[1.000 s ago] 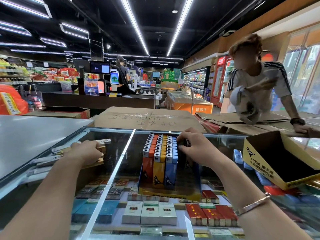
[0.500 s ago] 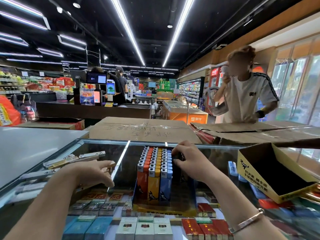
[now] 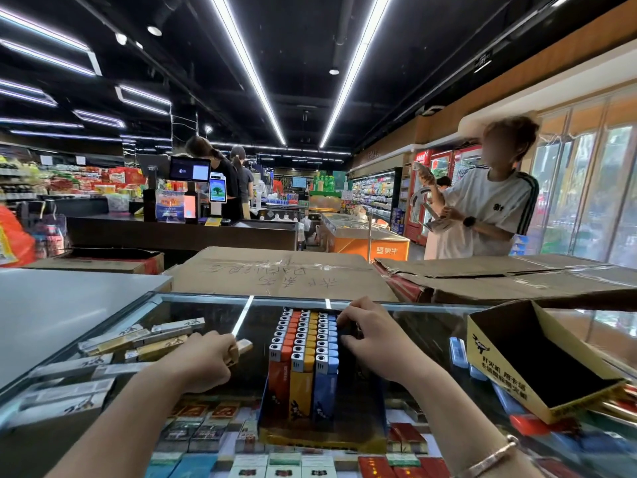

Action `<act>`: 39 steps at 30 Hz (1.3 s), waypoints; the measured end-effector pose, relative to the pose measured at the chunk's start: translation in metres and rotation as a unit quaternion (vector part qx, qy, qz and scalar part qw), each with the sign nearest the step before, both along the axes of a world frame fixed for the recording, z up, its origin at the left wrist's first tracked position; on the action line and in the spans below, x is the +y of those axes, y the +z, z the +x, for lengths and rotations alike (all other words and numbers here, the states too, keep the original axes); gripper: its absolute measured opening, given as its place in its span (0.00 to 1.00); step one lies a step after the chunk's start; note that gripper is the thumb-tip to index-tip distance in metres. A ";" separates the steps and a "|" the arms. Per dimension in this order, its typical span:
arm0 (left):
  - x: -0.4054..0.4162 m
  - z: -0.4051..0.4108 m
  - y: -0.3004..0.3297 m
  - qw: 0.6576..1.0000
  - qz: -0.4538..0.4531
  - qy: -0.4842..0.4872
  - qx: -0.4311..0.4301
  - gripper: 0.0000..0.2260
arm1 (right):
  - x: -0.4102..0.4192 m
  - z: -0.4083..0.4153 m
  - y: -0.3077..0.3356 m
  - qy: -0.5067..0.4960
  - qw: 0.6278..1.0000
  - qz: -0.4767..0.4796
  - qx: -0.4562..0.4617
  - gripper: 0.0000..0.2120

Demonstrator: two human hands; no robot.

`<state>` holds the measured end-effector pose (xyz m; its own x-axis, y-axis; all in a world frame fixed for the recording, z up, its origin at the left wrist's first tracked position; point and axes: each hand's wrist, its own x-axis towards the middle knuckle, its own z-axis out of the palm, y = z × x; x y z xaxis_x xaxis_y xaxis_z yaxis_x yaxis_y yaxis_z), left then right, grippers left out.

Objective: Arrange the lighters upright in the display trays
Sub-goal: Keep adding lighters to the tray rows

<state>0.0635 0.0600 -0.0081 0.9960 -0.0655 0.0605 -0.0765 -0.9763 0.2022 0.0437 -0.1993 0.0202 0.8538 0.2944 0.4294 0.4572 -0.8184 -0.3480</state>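
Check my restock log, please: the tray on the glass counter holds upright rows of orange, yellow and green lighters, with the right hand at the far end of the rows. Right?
Not quite. In the head view the third row is blue, not green. The rest holds: orange and yellow rows stand upright in the tray on the glass counter, right hand at their far end.

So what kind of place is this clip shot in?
Most likely a supermarket's tobacco counter: a glass display case of cigarette packs, a checkout screen, and stocked grocery shelves behind.
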 end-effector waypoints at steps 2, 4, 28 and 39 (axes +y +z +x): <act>0.000 -0.002 0.001 1.000 -0.013 0.010 -0.009 0.11 | 0.000 0.000 0.000 -0.002 1.000 -0.002 0.000 0.12; 0.000 -0.002 0.000 0.999 -0.035 0.029 -0.027 0.10 | 0.000 0.000 0.000 -0.003 1.000 -0.004 0.000 0.12; -0.040 -0.036 0.037 0.831 -0.376 -0.223 -0.344 0.15 | 0.013 -0.014 0.014 0.032 0.986 0.144 -0.080 0.05; -0.054 -0.047 0.037 0.826 -0.191 -0.265 -0.459 0.15 | 0.036 -0.036 0.021 0.228 0.923 0.310 -0.029 0.09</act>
